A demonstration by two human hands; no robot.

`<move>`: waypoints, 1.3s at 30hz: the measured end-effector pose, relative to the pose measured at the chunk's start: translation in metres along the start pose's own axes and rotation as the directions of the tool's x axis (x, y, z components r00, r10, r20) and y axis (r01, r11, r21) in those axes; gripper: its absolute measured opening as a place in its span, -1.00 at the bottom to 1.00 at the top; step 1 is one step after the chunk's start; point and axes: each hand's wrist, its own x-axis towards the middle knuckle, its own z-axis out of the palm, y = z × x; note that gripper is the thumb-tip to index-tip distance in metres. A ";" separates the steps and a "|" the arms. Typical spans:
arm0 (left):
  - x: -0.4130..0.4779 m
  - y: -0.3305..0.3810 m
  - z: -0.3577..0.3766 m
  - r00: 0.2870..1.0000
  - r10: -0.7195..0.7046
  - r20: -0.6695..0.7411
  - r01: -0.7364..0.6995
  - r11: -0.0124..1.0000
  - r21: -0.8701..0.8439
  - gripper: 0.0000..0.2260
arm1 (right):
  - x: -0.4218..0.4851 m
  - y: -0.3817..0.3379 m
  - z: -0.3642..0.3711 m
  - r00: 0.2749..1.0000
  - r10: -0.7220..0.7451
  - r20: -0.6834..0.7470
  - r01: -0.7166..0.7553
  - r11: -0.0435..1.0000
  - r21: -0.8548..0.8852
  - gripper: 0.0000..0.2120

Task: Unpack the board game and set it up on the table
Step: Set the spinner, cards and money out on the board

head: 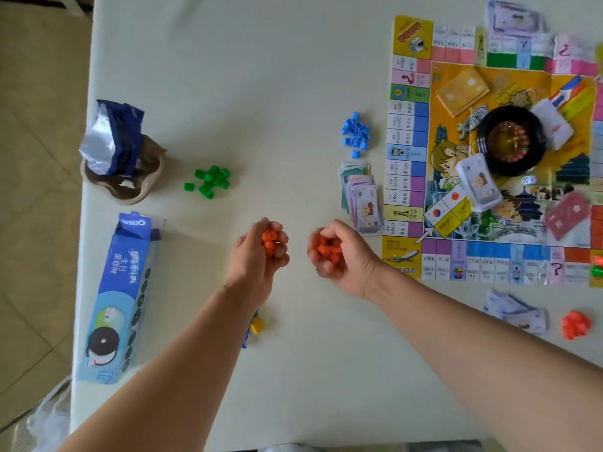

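The colourful game board (408, 132) lies unfolded at the right of the white table (261, 76), with a black roulette wheel (486, 125), card stacks and paper money on it. My left hand (253, 256) holds a handful of orange house pieces (269, 241) just above the table. My right hand (346, 259) cups more orange pieces (328, 249) a short way to the right. A green pile (210, 181) and a blue pile (356, 132) of houses lie on the cloth farther away. Banknotes (360, 199) sit beside the board's left edge.
A blue Oreo box (120, 298) lies near the table's left edge, with an opened snack bag (112, 141) in a brown dish behind it. Small yellow and blue pieces (256, 324) peek out under my left forearm. More notes (515, 311) and an orange pile (576, 324) lie at the right.
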 end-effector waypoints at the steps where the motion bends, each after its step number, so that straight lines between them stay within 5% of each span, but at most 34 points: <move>1: -0.003 -0.006 0.017 1.000 -0.003 0.017 0.003 1.000 -0.001 -0.73 | -0.008 -0.005 -0.015 1.000 -0.013 0.023 0.012 0.999 0.051 -0.67; 12: -0.032 -0.135 0.239 0.998 -0.064 -0.002 0.064 0.998 -0.006 -0.68 | -0.094 -0.067 -0.224 0.969 -0.236 0.076 0.220 0.959 0.181 -0.79; 19: -0.037 -0.239 0.408 0.997 -0.069 0.019 0.068 0.996 0.050 -0.75 | -0.153 -0.115 -0.400 0.915 -0.338 -0.221 0.328 0.941 -0.084 -0.72; 23: -0.044 -0.279 0.490 0.998 -0.068 0.012 0.062 0.956 0.288 -0.78 | -0.175 -0.129 -0.491 0.849 -0.388 -0.359 0.370 0.921 -0.122 -0.77; 27: -0.044 -0.307 0.538 0.997 -0.071 0.020 0.039 0.740 0.672 -0.78 | -0.176 -0.127 -0.552 0.813 -0.367 -0.451 0.317 0.930 -0.186 -0.88; 30: -0.029 -0.329 0.564 0.992 0.000 0.123 -0.106 0.515 0.851 -0.78 | -0.164 -0.124 -0.586 0.734 -0.447 -0.511 0.253 0.879 -0.405 -0.83; 36: 0.001 -0.358 0.603 0.926 0.095 0.366 -0.360 -0.070 0.930 -0.79 | -0.145 -0.134 -0.624 0.663 -0.601 -0.447 0.171 0.702 -0.691 -0.77; 39: 0.005 -0.368 0.609 0.904 0.132 0.406 -0.390 -0.136 0.911 -0.77 | -0.140 -0.134 -0.628 0.655 -0.652 -0.382 0.201 0.638 -0.743 -0.78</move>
